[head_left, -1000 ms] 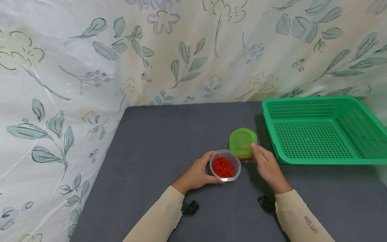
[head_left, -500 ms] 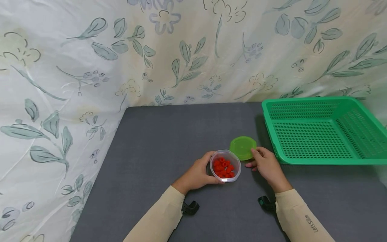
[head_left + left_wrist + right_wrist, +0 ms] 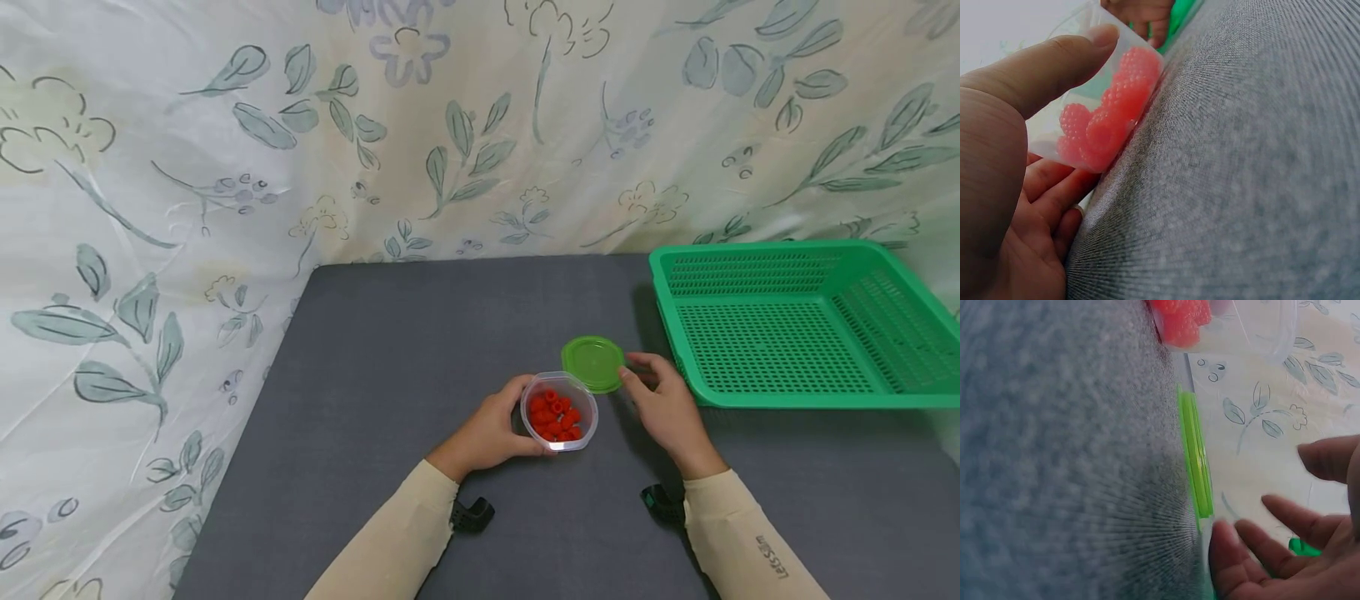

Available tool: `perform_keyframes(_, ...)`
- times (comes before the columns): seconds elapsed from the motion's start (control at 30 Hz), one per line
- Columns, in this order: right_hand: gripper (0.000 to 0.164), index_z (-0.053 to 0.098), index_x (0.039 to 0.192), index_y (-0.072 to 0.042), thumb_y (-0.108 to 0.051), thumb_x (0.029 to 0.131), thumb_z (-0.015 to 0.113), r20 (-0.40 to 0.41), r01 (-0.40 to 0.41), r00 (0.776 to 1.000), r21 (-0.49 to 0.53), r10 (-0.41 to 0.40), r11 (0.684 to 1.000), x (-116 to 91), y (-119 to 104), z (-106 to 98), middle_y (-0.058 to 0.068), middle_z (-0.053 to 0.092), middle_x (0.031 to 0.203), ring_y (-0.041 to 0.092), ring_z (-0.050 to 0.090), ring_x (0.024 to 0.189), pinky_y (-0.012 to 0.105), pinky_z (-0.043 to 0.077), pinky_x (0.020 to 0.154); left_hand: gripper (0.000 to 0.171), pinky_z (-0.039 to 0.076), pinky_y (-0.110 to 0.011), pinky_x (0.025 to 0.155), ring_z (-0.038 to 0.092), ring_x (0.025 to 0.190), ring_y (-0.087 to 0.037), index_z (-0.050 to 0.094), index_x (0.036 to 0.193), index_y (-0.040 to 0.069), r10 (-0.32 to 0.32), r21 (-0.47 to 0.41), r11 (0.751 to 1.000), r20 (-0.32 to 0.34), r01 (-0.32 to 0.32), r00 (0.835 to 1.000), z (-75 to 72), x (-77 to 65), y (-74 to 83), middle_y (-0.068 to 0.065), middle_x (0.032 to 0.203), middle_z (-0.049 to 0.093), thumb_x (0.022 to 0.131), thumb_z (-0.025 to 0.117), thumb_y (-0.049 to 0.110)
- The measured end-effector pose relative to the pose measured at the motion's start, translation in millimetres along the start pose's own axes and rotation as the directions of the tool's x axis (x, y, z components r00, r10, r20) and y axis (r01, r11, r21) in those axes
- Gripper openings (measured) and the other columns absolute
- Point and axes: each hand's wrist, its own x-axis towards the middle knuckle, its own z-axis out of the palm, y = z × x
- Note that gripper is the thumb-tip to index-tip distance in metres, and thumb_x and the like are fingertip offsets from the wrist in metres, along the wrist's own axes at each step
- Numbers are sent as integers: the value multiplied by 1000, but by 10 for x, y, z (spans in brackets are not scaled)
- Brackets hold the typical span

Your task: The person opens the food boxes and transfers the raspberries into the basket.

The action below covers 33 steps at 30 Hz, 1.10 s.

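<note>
My left hand (image 3: 487, 429) holds a small clear plastic tub (image 3: 588, 417) on the table, thumb on the near side and fingers round the far side. Inside lie several red raspberries (image 3: 555, 414), seen through the wall in the left wrist view. Just behind and right of the tub, a round green lid (image 3: 592, 364) lies flat on the cloth. Close to the lid's right edge is my right hand (image 3: 666, 412), its fingers spread and relaxed. The right wrist view shows the lid (image 3: 1194, 453) edge-on, with the fingertips apart from it.
A large green plastic basket (image 3: 795, 346) stands at the back right, beyond the right hand. Dark grey cloth (image 3: 390, 350) covers the table. A flower-patterned curtain (image 3: 480, 125) hangs along the back and left sides.
The right hand lowered the green lid from a tilted position to the table and let go of it, a little further left. The left hand and tub stayed in place.
</note>
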Motion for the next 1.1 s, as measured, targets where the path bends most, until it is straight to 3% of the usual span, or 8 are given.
perform_keyframes(0.1,50,53,133,-8,-42,95,56,-34,97,995,-39,-98,995,-7,-12,17,9,49,128,30,53,108,44,48,71,87,38,-32,99,46,119,-4,36,143,22,-2,-1,1000,4,2,1000,0,-3,1,11,132,51,71,84,37)
perform_keyframes(0.27,38,60,124,-14,-32,90,67,-49,264,962,-95,-269,960,-30,-80,74,2,49,125,24,53,107,39,48,72,88,37,-31,100,45,120,-4,36,143,22,1,-2,1000,5,-1,1000,2,-1,0,11,134,50,71,84,39)
perform_keyframes(0.53,36,64,119,-15,-26,86,73,89,442,896,-110,-435,890,-121,-210,218,7,46,134,17,50,109,41,51,71,89,37,-31,100,46,120,-3,34,144,25,-9,24,1000,3,9,1000,-4,-8,5,12,134,49,72,84,40)
perform_keyframes(0.67,29,67,112,-16,-25,86,74,189,458,880,-89,-436,885,-163,-240,290,8,45,135,16,54,99,38,49,70,88,39,-30,97,48,117,-4,33,144,27,-11,31,999,5,10,1000,-7,-11,7,12,133,50,72,83,39)
perform_keyframes(0.8,22,69,105,-20,-26,85,75,258,424,883,-74,-393,903,-188,-265,346,4,45,135,13,55,83,31,48,65,89,40,-31,97,49,116,-5,33,144,26,7,31,1000,6,-7,1000,-7,-5,9,10,132,50,72,84,39)
perform_keyframes(0.97,10,69,89,-26,-28,83,76,304,351,900,-84,-312,933,-188,-303,410,1,51,125,14,54,93,33,50,71,90,40,-30,97,49,116,-4,33,144,25,8,36,999,6,-9,1000,-7,-7,11,10,132,51,71,85,37)
perform_keyframes(1.1,13,66,79,-28,-29,81,78,322,274,921,-130,-220,953,-174,-350,444,2,55,111,18,52,96,36,48,74,89,40,-30,98,49,116,-5,33,144,25,12,37,999,6,-12,1000,-4,-11,7,9,133,51,72,85,36)
